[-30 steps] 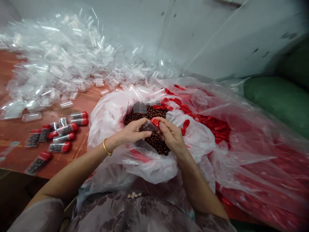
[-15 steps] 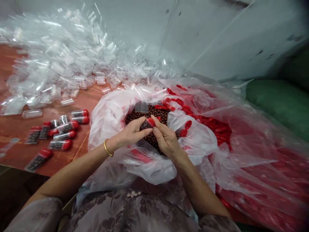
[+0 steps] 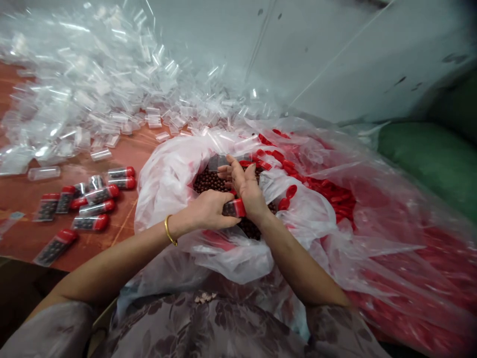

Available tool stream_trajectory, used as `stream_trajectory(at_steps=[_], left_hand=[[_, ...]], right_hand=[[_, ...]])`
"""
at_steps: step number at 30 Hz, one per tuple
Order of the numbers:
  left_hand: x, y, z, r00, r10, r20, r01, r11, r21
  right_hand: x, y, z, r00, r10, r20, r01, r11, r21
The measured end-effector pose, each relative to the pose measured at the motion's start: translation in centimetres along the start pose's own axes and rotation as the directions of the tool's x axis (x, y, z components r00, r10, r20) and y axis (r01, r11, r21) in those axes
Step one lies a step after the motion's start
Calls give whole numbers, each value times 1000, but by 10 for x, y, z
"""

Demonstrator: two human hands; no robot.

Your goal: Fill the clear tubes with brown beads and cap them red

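The tube, filled with brown beads and closed with a red cap, lies level in the clenched left hand, just above the bag of brown beads. The right hand, at the tube's one o'clock, is open with fingers spread, its heel against the red cap. More capped tubes lie on the table at nine o'clock, well apart.
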State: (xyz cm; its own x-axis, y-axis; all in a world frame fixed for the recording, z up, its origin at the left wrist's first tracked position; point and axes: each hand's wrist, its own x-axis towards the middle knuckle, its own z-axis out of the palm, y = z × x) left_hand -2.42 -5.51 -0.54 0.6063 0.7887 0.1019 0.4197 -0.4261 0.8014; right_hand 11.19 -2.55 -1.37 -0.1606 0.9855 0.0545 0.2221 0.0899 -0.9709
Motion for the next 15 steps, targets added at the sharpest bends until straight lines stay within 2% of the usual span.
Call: stream_trajectory(at_steps=[3, 5, 7, 9, 12, 13, 15], left_hand=[[-1, -1, 1, 999, 21, 29, -24, 991, 128], [-2, -2, 1, 997, 51, 64, -60, 988, 142], [-1, -3, 2, 994, 86, 70, -95, 986, 139], [0, -2, 4, 993, 112, 35, -116, 981, 154], [-6, 2, 3, 981, 157, -111, -136, 975, 176], [-13, 2, 0, 970, 163, -183, -133, 977, 166], [-36, -1, -12, 933, 120, -340, -80, 988, 130]], right_hand=[[-3, 11, 0, 996, 0, 93, 4, 999, -42], [-8, 11, 0, 984, 23, 177, -17, 999, -35], [-11, 5, 0, 981, 48, 191, -47, 999, -6], [-13, -6, -3, 988, 52, 148, -61, 996, 58], [-10, -19, -18, 999, -27, 38, 23, 994, 110], [-9, -21, -26, 997, -76, -15, 77, 995, 68], [-6, -19, -47, 975, -201, -95, 187, 972, -141]])
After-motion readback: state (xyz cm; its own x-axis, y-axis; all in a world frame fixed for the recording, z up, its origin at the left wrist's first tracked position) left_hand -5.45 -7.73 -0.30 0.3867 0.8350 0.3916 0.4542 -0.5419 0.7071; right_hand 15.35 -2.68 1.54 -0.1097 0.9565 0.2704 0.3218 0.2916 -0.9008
